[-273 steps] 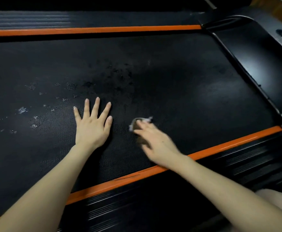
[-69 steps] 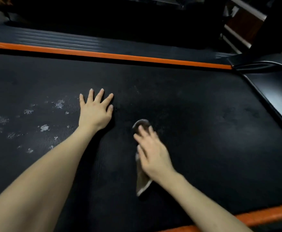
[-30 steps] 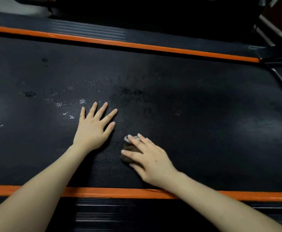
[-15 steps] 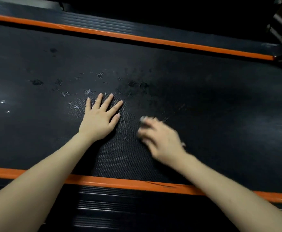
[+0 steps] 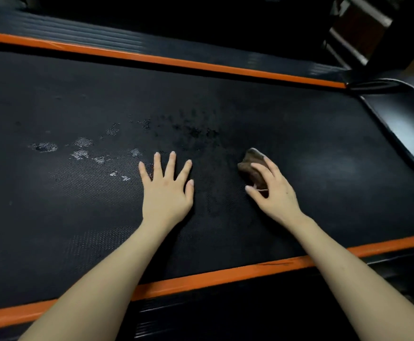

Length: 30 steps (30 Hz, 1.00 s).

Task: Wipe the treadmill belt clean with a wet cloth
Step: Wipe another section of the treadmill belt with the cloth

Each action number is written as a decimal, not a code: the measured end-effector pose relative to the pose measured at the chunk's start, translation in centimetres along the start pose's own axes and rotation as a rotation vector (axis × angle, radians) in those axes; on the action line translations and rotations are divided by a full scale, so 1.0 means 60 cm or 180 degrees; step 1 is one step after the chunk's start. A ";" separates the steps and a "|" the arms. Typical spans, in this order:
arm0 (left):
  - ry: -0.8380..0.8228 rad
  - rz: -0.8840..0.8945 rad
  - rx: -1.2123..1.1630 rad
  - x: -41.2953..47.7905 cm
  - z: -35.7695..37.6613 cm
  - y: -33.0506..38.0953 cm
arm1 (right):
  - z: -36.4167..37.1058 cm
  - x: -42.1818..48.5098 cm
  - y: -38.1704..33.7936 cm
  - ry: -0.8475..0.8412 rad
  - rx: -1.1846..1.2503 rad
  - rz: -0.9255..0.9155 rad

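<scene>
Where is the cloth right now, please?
In the head view, the cloth sits right of centre on the belt, gripped by the right hand, with the left hand flat to its left.

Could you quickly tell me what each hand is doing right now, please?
Left hand: open, fingers spread flat on the treadmill belt.
Right hand: fingers curled round the bunched cloth, holding it on the belt.
</scene>
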<state>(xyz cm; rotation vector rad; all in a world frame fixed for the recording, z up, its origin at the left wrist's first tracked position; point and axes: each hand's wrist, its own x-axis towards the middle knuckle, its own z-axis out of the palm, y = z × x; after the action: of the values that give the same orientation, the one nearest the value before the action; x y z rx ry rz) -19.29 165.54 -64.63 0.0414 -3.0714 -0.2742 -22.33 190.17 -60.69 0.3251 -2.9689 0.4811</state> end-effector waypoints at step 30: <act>0.0185 0.0056 0.0083 0.144 -0.006 -0.120 | 0.086 0.166 -0.094 0.0539 0.0183 -0.0740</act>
<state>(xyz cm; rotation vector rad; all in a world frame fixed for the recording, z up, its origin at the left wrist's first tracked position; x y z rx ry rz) -27.72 158.10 -65.08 0.0229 -3.0160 -0.2278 -31.10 181.38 -62.42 0.5955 -2.7134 0.5366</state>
